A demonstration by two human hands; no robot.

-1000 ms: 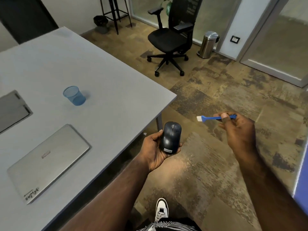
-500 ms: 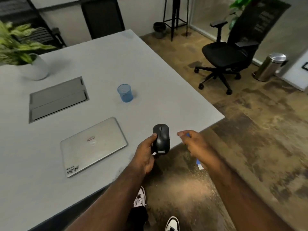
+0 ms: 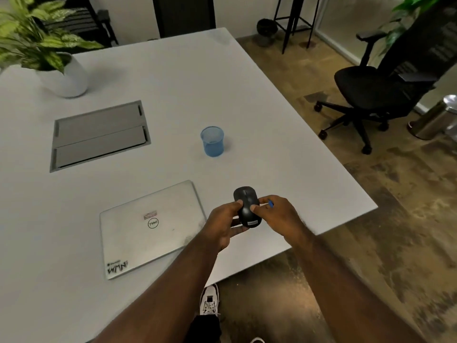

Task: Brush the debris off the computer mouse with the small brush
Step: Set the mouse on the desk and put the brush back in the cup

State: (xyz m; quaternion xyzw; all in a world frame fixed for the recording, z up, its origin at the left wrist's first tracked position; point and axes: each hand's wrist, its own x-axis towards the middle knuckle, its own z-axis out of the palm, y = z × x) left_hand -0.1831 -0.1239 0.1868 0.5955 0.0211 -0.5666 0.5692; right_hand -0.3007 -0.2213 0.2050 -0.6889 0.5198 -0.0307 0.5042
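The mouse (image 3: 247, 207) is showing a black plastic shell, matt with a faint sheen. The brush (image 3: 271, 203), of which only a tip is showing, is appearing as glossy blue plastic. The table (image 3: 259, 100) is presenting a smooth, matt pale grey top. The laptop (image 3: 150, 227) is showing a brushed silver metal lid, scuffed near one corner. The cup (image 3: 212, 141) is looking like translucent blue plastic. The bin (image 3: 435, 118) is gleaming as polished metal. The floor (image 3: 395, 231) is appearing mottled and worn.
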